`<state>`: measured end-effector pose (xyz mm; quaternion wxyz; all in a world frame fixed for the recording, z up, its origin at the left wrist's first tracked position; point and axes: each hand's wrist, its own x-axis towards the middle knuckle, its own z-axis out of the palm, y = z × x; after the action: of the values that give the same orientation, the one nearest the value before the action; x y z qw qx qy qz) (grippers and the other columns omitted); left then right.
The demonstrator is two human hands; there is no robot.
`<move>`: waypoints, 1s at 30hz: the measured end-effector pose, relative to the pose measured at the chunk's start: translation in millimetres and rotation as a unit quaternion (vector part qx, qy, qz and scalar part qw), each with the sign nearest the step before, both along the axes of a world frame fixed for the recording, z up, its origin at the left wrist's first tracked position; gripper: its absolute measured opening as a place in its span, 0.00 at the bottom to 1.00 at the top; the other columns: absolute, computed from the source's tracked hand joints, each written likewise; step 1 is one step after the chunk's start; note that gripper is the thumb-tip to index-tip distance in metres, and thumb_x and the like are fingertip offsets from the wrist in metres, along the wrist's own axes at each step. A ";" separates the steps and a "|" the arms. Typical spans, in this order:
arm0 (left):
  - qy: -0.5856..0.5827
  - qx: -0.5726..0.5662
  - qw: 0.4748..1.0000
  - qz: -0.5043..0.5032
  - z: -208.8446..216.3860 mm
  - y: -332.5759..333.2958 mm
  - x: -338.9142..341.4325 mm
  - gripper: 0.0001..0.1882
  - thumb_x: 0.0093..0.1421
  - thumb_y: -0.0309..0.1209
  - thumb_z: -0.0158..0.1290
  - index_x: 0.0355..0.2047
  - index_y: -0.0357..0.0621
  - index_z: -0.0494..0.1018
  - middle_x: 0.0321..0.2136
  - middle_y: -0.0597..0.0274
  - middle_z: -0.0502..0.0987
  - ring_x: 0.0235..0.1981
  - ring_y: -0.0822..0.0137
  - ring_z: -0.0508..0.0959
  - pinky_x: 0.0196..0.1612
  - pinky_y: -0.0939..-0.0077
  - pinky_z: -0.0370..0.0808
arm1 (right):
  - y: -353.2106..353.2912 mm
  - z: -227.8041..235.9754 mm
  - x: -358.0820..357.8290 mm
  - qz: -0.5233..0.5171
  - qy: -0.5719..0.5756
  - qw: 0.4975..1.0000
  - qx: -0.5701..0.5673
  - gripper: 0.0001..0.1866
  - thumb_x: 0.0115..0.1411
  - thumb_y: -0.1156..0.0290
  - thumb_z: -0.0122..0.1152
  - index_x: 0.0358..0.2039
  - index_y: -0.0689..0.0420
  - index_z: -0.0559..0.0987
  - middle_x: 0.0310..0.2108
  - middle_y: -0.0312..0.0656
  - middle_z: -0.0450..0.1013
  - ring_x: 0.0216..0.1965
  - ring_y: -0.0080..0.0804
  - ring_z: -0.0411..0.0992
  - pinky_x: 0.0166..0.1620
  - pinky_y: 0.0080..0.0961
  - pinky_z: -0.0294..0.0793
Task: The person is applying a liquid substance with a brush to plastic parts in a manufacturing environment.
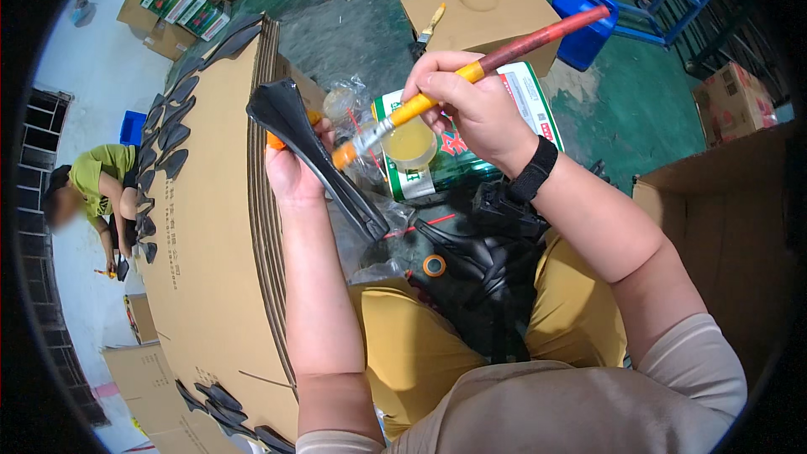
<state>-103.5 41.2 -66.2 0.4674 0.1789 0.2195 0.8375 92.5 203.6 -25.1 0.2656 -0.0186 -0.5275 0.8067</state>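
Note:
My left hand (296, 175) grips a long black leather-like piece (284, 109), possibly a shoe upper, with its wide end up and its narrow end hanging down to the right. Something orange covers fingertips of that hand. In my right hand (475, 101) is a paintbrush (555, 35) with a red and yellow handle, pinched between thumb and fingers. Its orange-brown bristles are right beside the black piece; whether they touch cannot be made out. Below the brush, a clear cup (410, 145) of yellowish liquid stands on a green and white tin (420, 185).
More black pieces (173, 136) line the far-left edge of the cardboard stack (218, 227). Black material (479, 269) and an orange-rimmed roll (434, 266) lie between my knees. Ahead are a box (479, 21) with another brush (433, 22) and a blue jerrycan (586, 21). A co-worker (99, 181) crouches left.

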 end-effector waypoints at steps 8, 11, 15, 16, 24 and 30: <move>-0.004 -0.045 0.998 0.039 5.3 -0.9 2.9 0.16 0.60 0.37 0.43 0.38 0.41 0.75 0.34 0.59 0.76 0.29 0.62 0.68 0.38 0.67 0.66 | -6.9 1.8 -3.1 -0.004 -0.002 1.000 0.012 0.09 0.58 0.70 0.51 0.24 0.60 0.75 0.22 0.34 0.71 0.19 0.13 0.64 0.20 0.10 0.64; 0.011 -0.041 0.996 0.079 6.4 -2.0 1.3 0.15 0.59 0.37 0.44 0.37 0.41 0.75 0.34 0.59 0.76 0.29 0.63 0.68 0.38 0.67 0.66 | -7.4 2.8 -1.3 0.005 -0.007 1.000 0.017 0.09 0.57 0.71 0.51 0.23 0.61 0.75 0.21 0.35 0.71 0.18 0.13 0.63 0.19 0.10 0.63; -0.055 -0.006 0.993 0.100 13.0 -3.6 -0.8 0.14 0.59 0.36 0.45 0.35 0.39 0.74 0.34 0.59 0.76 0.30 0.64 0.68 0.37 0.68 0.64 | -3.9 0.3 1.6 0.039 -0.023 0.999 -0.023 0.09 0.55 0.71 0.50 0.22 0.62 0.75 0.19 0.36 0.70 0.16 0.14 0.63 0.18 0.10 0.62; -0.069 0.003 0.990 0.127 13.5 -4.0 -1.4 0.14 0.59 0.35 0.45 0.34 0.38 0.74 0.34 0.58 0.76 0.29 0.65 0.67 0.37 0.69 0.64 | -3.7 -0.3 1.9 0.039 -0.023 0.999 -0.022 0.09 0.55 0.71 0.50 0.22 0.62 0.75 0.19 0.36 0.70 0.16 0.14 0.63 0.18 0.10 0.62; -0.165 0.083 0.957 0.223 21.4 -14.9 -14.4 0.11 0.58 0.32 0.46 0.29 0.36 0.72 0.25 0.59 0.72 0.27 0.67 0.65 0.35 0.71 0.61 | -4.3 -3.0 1.4 0.071 -0.008 0.992 -0.107 0.09 0.56 0.72 0.49 0.23 0.61 0.74 0.20 0.38 0.71 0.16 0.15 0.65 0.18 0.10 0.64; -0.237 0.073 0.925 0.287 11.8 -18.9 -21.8 0.10 0.56 0.34 0.51 0.29 0.38 0.71 0.25 0.58 0.72 0.29 0.64 0.67 0.35 0.67 0.65 | 13.0 -13.6 5.3 0.027 -0.003 0.995 -0.098 0.08 0.56 0.72 0.50 0.25 0.61 0.75 0.21 0.37 0.71 0.17 0.14 0.65 0.19 0.10 0.65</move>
<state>-125.2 22.3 -54.4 0.2313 -0.0622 0.0824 0.9674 97.8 216.6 -38.7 0.2389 -0.0324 -0.4470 0.8614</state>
